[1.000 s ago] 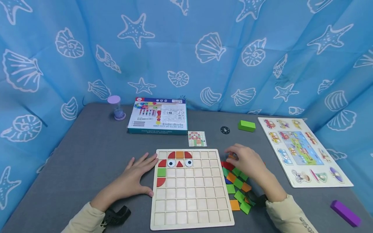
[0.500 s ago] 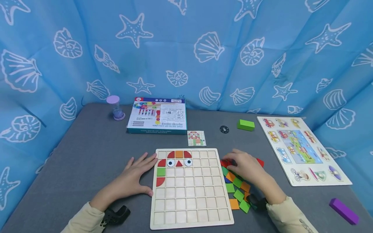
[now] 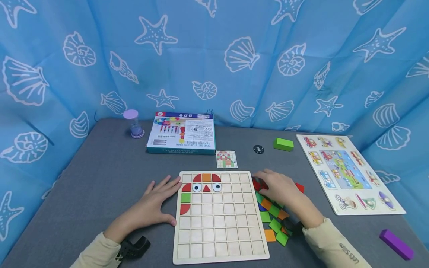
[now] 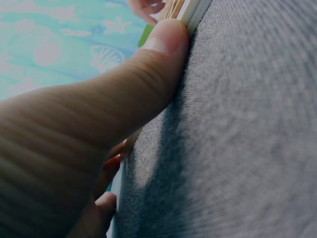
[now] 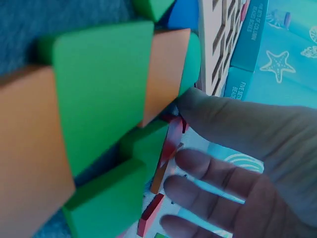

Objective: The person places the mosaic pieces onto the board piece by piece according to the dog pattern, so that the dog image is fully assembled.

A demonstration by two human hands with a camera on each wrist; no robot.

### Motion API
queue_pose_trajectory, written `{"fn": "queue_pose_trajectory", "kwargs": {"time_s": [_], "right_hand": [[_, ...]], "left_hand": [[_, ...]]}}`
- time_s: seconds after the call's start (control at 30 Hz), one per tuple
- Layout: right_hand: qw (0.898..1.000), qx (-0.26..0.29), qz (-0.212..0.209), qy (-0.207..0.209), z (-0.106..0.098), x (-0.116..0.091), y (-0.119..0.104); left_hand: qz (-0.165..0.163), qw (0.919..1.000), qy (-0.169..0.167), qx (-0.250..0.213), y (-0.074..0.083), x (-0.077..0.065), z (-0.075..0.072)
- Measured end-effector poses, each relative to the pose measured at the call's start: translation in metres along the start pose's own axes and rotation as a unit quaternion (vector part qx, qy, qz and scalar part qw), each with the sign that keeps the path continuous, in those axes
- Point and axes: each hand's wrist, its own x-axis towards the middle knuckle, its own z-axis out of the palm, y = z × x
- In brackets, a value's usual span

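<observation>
Right fingers (image 5: 194, 162) just beside red tiles (image 3: 256, 185), near gridded board (image 3: 228, 230)

Reaching in from lower left with left forearm (image 3: 122, 223), sleeve (image 3: 98, 253) ending near the wrist (image 3: 114, 232), holding left hand (image 3: 152, 203) back-up with left fingers (image 3: 164, 186) spread and near straight, left thumb (image 3: 167, 219) splayed wide of them. Reaching in from lower right with right forearm (image 3: 312, 216), angled up and left, sleeved likewise, holding right hand (image 3: 279, 188) back-up, pointing left, knuckles uppermost. Showing right thumb (image 5: 223, 116) set apart from right fingers (image 5: 203, 196) in right wrist view, those lightly curved and slightly separated.
</observation>
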Motion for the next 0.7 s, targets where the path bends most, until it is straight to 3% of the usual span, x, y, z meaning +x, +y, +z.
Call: {"fn": "queue_pose_trajectory", "kwargs": {"time_s": [0.23, 0.4, 0.57, 0.7], "right_hand": [[1.0, 0.004, -0.014, -0.004, 0.0, 0.004, 0.002], [0.999, -0.038, -0.033, 0.005, 0.0, 0.006, 0.007], [0.991, -0.099, -0.07, 0.048, -0.001, 0.007, 0.009], [0.988, -0.09, -0.093, 0.086, -0.007, 0.007, -0.009]], "left_hand": [[0.001, 1.0, 0.002, -0.003, 0.0, 0.0, -0.001], [0.0, 1.0, 0.002, -0.001, 0.0, 0.0, 0.0], [0.0, 1.0, 0.001, 0.002, 0.0, 0.0, 0.0], [0.002, 1.0, 0.003, 0.003, 0.0, 0.0, 0.0]]}}
